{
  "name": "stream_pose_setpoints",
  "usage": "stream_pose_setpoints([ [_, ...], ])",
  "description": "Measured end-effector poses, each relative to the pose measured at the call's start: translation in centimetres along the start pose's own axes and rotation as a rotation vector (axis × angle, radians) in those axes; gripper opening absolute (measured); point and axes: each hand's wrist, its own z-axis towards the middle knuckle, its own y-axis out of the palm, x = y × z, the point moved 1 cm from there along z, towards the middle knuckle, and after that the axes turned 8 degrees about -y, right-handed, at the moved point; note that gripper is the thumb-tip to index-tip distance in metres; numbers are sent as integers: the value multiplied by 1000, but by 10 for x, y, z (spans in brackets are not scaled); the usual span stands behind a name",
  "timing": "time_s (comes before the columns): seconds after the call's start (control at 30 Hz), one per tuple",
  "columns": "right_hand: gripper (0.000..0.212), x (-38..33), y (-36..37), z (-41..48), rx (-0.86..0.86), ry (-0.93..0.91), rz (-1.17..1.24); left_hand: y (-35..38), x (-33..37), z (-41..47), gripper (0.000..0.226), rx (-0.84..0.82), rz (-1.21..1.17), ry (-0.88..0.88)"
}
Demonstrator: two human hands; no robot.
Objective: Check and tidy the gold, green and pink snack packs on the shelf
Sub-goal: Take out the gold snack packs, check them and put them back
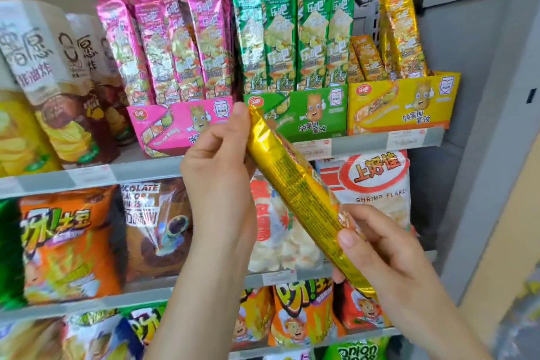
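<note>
A long gold snack pack (pixel 295 181) lies slanted in front of the shelves, its printed back facing me. My left hand (pixel 219 172) grips its upper end and my right hand (pixel 380 254) grips its lower part. On the top shelf stand three display boxes: a pink box (pixel 181 126) with several upright pink packs (pixel 172 44), a green box (pixel 304 112) with several green packs (pixel 295 29), and a yellow box (pixel 400 102) with a tall gold pack (pixel 400 29) and shorter gold ones (pixel 365 58) behind its front wall.
Tall chip boxes (pixel 49 79) stand left of the pink box. Lower shelves hold an orange bag (pixel 64 240), a chocolate bag (pixel 155 228) and a white shrimp flakes bag (pixel 377 184). A grey shelf upright (pixel 473 126) closes the right side.
</note>
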Motion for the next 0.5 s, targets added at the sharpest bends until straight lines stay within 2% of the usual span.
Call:
stream_pose_setpoints([
  [0.1, 35, 1, 3, 2, 13, -7, -11, -11, 1, 1, 27, -56, 56, -24],
  [0.23, 35, 3, 11, 3, 51, -7, -23, -16, 0, -1, 10, -205, 104, -9],
  [0.4, 36, 4, 20, 6, 85, 7, -67, -23, -9, -7, 38, -251, 173, -36],
  [0.5, 35, 5, 25, 9, 102, 1, -53, -24, -14, -13, 63, -276, 194, -62],
])
